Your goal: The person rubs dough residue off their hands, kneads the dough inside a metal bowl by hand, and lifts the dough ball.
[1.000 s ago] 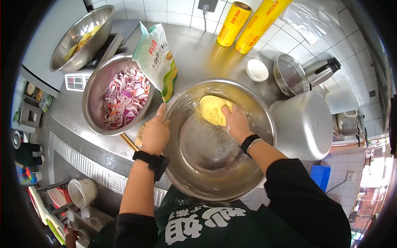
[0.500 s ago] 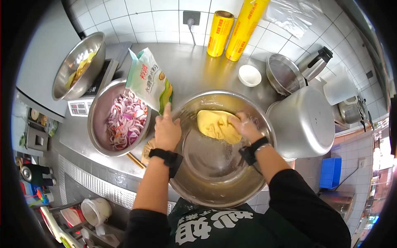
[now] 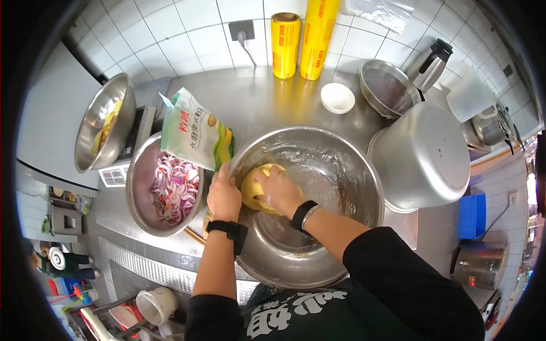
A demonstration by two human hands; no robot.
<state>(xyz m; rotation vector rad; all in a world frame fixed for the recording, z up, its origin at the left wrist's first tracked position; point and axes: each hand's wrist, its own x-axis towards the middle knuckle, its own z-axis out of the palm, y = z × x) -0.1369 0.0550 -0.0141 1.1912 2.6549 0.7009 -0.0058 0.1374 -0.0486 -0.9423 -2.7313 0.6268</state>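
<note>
Right fingers (image 3: 272, 181) on yellow dough (image 3: 249, 191), left part of steel bowl (image 3: 296, 274)

Fingers of my right hand (image 3: 281, 194) were spread and half bent, the thumb standing well apart from the forefinger. They lay on top of the dough in plain contact, and yellow surface showed in the gap between thumb and forefinger. The hand covered the right end of the dough; the exposed part lay to the left of and beneath the fingertips. Whether they clasped it or only pressed, I could not tell.

Dough position: inside the steel bowl, close by its left wall. Pale streaks marked the far inner wall.

Left hand (image 3: 223, 199): at the left rim, forefinger extended away from me. The other fingers were largely hidden; could not tell how firmly, if at all, they gripped the rim.

Surroundings: a printed bag (image 3: 195, 129) leaned with its lower corner just beside the left fingertip, contact unclear. Left of that hand stood a second bowl (image 3: 136, 184) holding sliced onion (image 3: 176, 192). Right of the steel bowl was a large silver pot (image 3: 424, 156), its base showing. A small white bowl (image 3: 338, 98) stood beyond the far rim.
</note>
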